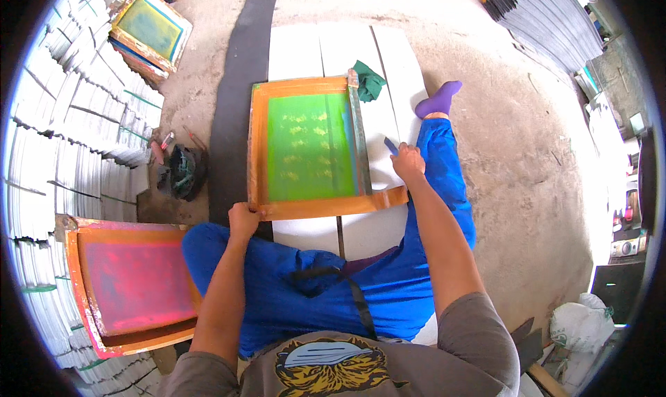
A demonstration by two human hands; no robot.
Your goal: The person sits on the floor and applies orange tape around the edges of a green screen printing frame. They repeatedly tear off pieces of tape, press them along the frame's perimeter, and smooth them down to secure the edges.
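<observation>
A wooden screen-printing frame (259, 140) with bright green mesh and rows of faint yellow marks lies on white boards in front of me. My left hand (244, 221) is closed on its near left corner. A brown strip like packing tape (390, 198) runs along the near side and sticks out past the right corner. To the right of the frame, my right hand (408, 162) is closed around a small dark blue tool (391, 146). Its far end points up and left, and its exact kind is unclear. A dark green cloth (368, 82) lies at the far right corner.
A pink-mesh screen frame (139, 286) leans by my left knee, beside tall stacks of white sheets (41, 196). A black tub (186, 175) stands on the floor at left. Far left is another screen frame (147, 26). A white sack (581, 324) sits at near right.
</observation>
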